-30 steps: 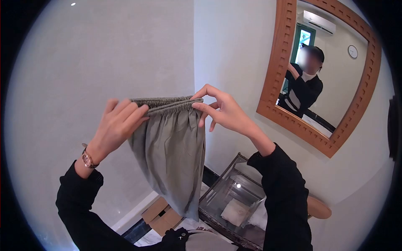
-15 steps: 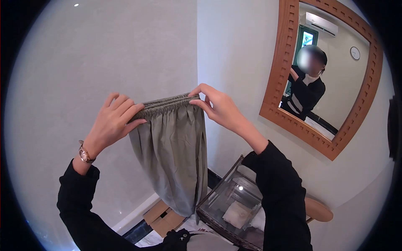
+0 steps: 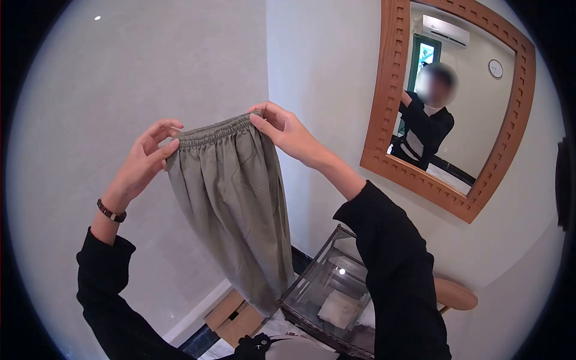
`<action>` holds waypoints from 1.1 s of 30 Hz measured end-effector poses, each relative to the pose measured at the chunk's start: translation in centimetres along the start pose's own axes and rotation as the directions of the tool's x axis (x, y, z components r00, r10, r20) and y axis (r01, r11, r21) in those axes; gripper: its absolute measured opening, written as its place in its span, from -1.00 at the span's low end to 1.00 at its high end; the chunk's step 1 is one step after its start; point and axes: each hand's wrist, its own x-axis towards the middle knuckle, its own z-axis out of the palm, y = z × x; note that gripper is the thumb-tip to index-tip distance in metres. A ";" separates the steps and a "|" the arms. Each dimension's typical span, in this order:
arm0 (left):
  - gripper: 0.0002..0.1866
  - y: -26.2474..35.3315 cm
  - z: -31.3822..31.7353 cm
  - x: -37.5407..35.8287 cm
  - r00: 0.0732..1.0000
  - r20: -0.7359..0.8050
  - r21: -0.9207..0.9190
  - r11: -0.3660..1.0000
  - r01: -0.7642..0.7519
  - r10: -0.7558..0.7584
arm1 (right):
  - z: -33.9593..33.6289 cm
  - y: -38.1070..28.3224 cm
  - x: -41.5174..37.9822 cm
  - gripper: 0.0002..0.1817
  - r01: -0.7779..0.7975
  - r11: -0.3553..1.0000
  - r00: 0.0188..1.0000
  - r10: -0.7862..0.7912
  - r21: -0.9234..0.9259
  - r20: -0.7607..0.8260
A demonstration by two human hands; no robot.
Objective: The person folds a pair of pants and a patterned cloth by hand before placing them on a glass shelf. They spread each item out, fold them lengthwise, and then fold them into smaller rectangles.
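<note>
We see the garment [image 3: 228, 186] hanging between our left hand [image 3: 139, 159] and right hand [image 3: 288, 133], in front of the walls. Below its hem, the cardboard [image 3: 245, 321] lies on the floor; just right of that stands the frame [image 3: 309, 264], a bundle [image 3: 338, 308] within its outline — on which level, we cannot tell. The mirror [image 3: 373, 120] hangs on the wall to our right — above the seat [image 3: 456, 294], which lies beyond our right sleeve [image 3: 399, 264].
</note>
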 end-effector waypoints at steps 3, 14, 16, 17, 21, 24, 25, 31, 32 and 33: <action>-0.64 0.1 -0.2 0.4 0.990 0.044 0.504 0.853 -0.140 0.136 | 1.3 0.9 0.3 -0.79 0.098 0.995 0.995 -0.099 -0.018 -0.026; -0.54 -1.0 4.0 1.5 0.950 0.268 0.415 0.871 -0.262 0.158 | 6.1 -0.6 -1.5 -0.80 0.308 0.927 0.951 -0.308 -0.213 0.034; -0.59 -1.1 3.8 1.6 0.952 0.299 0.423 0.886 -0.190 0.062 | 6.1 -0.1 -1.6 -0.78 0.336 0.914 0.941 -0.333 -0.228 0.051; -0.61 -1.0 3.7 1.6 0.954 0.296 0.432 0.885 -0.174 0.044 | 5.9 -0.1 -1.9 -0.77 0.298 0.931 0.954 -0.294 -0.211 0.049; -0.63 -2.0 3.1 1.9 0.927 0.373 0.156 0.981 -0.113 0.047 | 6.0 -0.8 -2.9 -0.72 0.200 0.974 0.980 -0.198 -0.106 0.026; -0.65 -1.4 3.1 1.8 0.941 0.338 0.194 0.977 -0.086 0.016 | 6.5 -0.6 -3.2 -0.72 0.201 0.979 0.978 -0.199 0.023 -0.061; -0.65 -1.0 3.2 1.7 0.946 0.319 0.289 0.945 -0.150 0.052 | 6.6 -0.5 -3.4 -0.72 0.205 0.976 0.975 -0.198 0.072 -0.100; -0.65 0.5 3.5 1.8 0.912 0.324 0.560 0.727 -0.398 0.250 | 6.4 0.3 -4.0 -0.71 0.219 0.967 0.971 -0.229 -0.133 -0.067; -0.65 0.3 3.4 1.9 0.909 0.326 0.560 0.722 -0.406 0.258 | 6.3 0.4 -4.0 -0.71 0.222 0.961 0.968 -0.237 -0.166 -0.078; -0.64 0.3 3.3 2.0 0.905 0.332 0.560 0.716 -0.417 0.267 | 6.4 0.5 -4.0 -0.70 0.224 0.954 0.965 -0.246 -0.200 -0.091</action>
